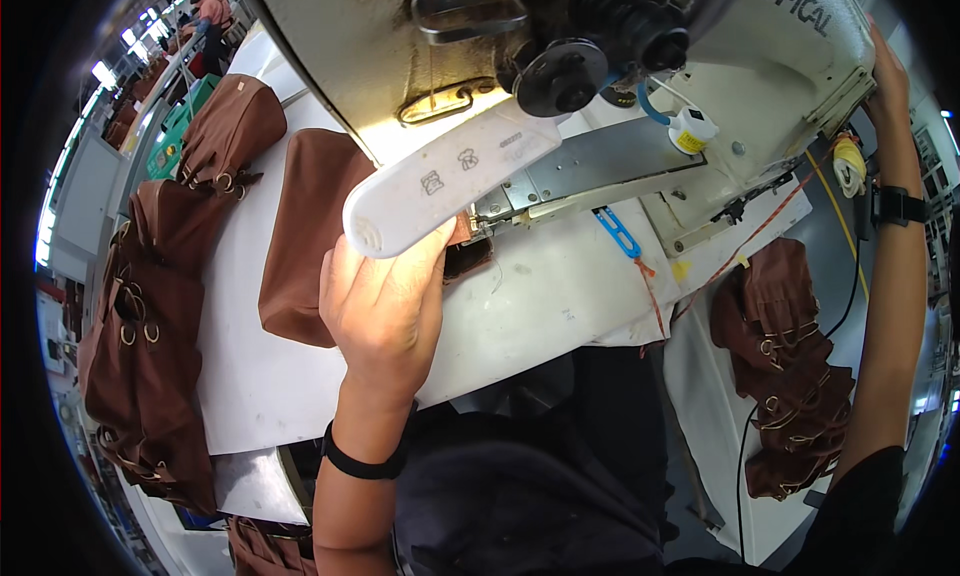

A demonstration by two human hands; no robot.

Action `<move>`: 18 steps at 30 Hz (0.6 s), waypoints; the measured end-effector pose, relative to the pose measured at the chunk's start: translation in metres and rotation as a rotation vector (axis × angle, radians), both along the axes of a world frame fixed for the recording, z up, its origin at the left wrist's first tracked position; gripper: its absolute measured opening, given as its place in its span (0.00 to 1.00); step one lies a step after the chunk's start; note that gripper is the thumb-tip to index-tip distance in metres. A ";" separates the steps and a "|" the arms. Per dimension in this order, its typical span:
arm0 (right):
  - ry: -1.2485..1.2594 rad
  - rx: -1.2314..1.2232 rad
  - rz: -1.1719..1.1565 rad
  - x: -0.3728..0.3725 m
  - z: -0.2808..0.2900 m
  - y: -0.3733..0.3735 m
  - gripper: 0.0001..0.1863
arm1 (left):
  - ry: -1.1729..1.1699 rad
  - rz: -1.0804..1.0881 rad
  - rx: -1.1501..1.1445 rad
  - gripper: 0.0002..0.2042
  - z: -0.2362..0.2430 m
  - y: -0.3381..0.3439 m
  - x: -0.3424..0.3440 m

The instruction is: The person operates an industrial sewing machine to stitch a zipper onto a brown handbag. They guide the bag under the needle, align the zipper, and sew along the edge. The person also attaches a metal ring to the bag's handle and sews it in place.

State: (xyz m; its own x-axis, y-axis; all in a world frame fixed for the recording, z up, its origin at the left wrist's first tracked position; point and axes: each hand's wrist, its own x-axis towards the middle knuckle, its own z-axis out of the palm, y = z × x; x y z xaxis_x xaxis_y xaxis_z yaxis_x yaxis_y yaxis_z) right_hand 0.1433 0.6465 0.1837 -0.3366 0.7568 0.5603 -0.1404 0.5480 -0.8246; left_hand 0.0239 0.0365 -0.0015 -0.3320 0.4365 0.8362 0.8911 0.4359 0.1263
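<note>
My left hand is closed at the sewing machine's stitching area, its fingertips partly hidden behind a long white plastic piece. Between them and the presser foot, a brown leather edge shows. It seems to belong to the brown leather bag piece lying just left of the hand. At the far right end of the sewing machine, my right hand reaches up against its side. The machine's body hides most of those fingers, and what they touch is out of sight.
Brown bags with metal rings are piled along the table's left edge. More brown pieces with rings lie lower right. A blue plastic tool on red cord rests on the white tabletop. Another person stands far left.
</note>
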 end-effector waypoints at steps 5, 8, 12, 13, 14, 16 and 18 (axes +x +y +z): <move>0.137 0.019 -0.040 0.003 -0.013 -0.002 0.34 | 0.011 0.007 -0.003 0.14 0.000 0.000 0.002; 0.195 -0.003 -0.016 -0.004 -0.023 -0.031 0.32 | 0.009 0.011 -0.005 0.14 -0.001 -0.002 0.003; 0.077 0.346 -0.160 0.006 -0.035 -0.028 0.32 | 0.004 -0.002 0.004 0.14 -0.001 -0.002 0.002; 0.052 0.401 -0.197 0.010 -0.036 -0.025 0.32 | 0.004 -0.006 0.002 0.14 0.000 -0.002 0.002; 0.050 0.356 -0.205 0.010 -0.037 -0.030 0.32 | 0.003 -0.007 -0.004 0.14 0.001 -0.001 0.003; 0.051 0.317 -0.211 0.007 -0.040 -0.033 0.32 | 0.004 -0.006 -0.008 0.14 0.001 -0.002 0.002; 0.045 0.359 -0.235 0.008 -0.039 -0.031 0.33 | 0.010 -0.015 0.005 0.14 0.000 -0.001 0.000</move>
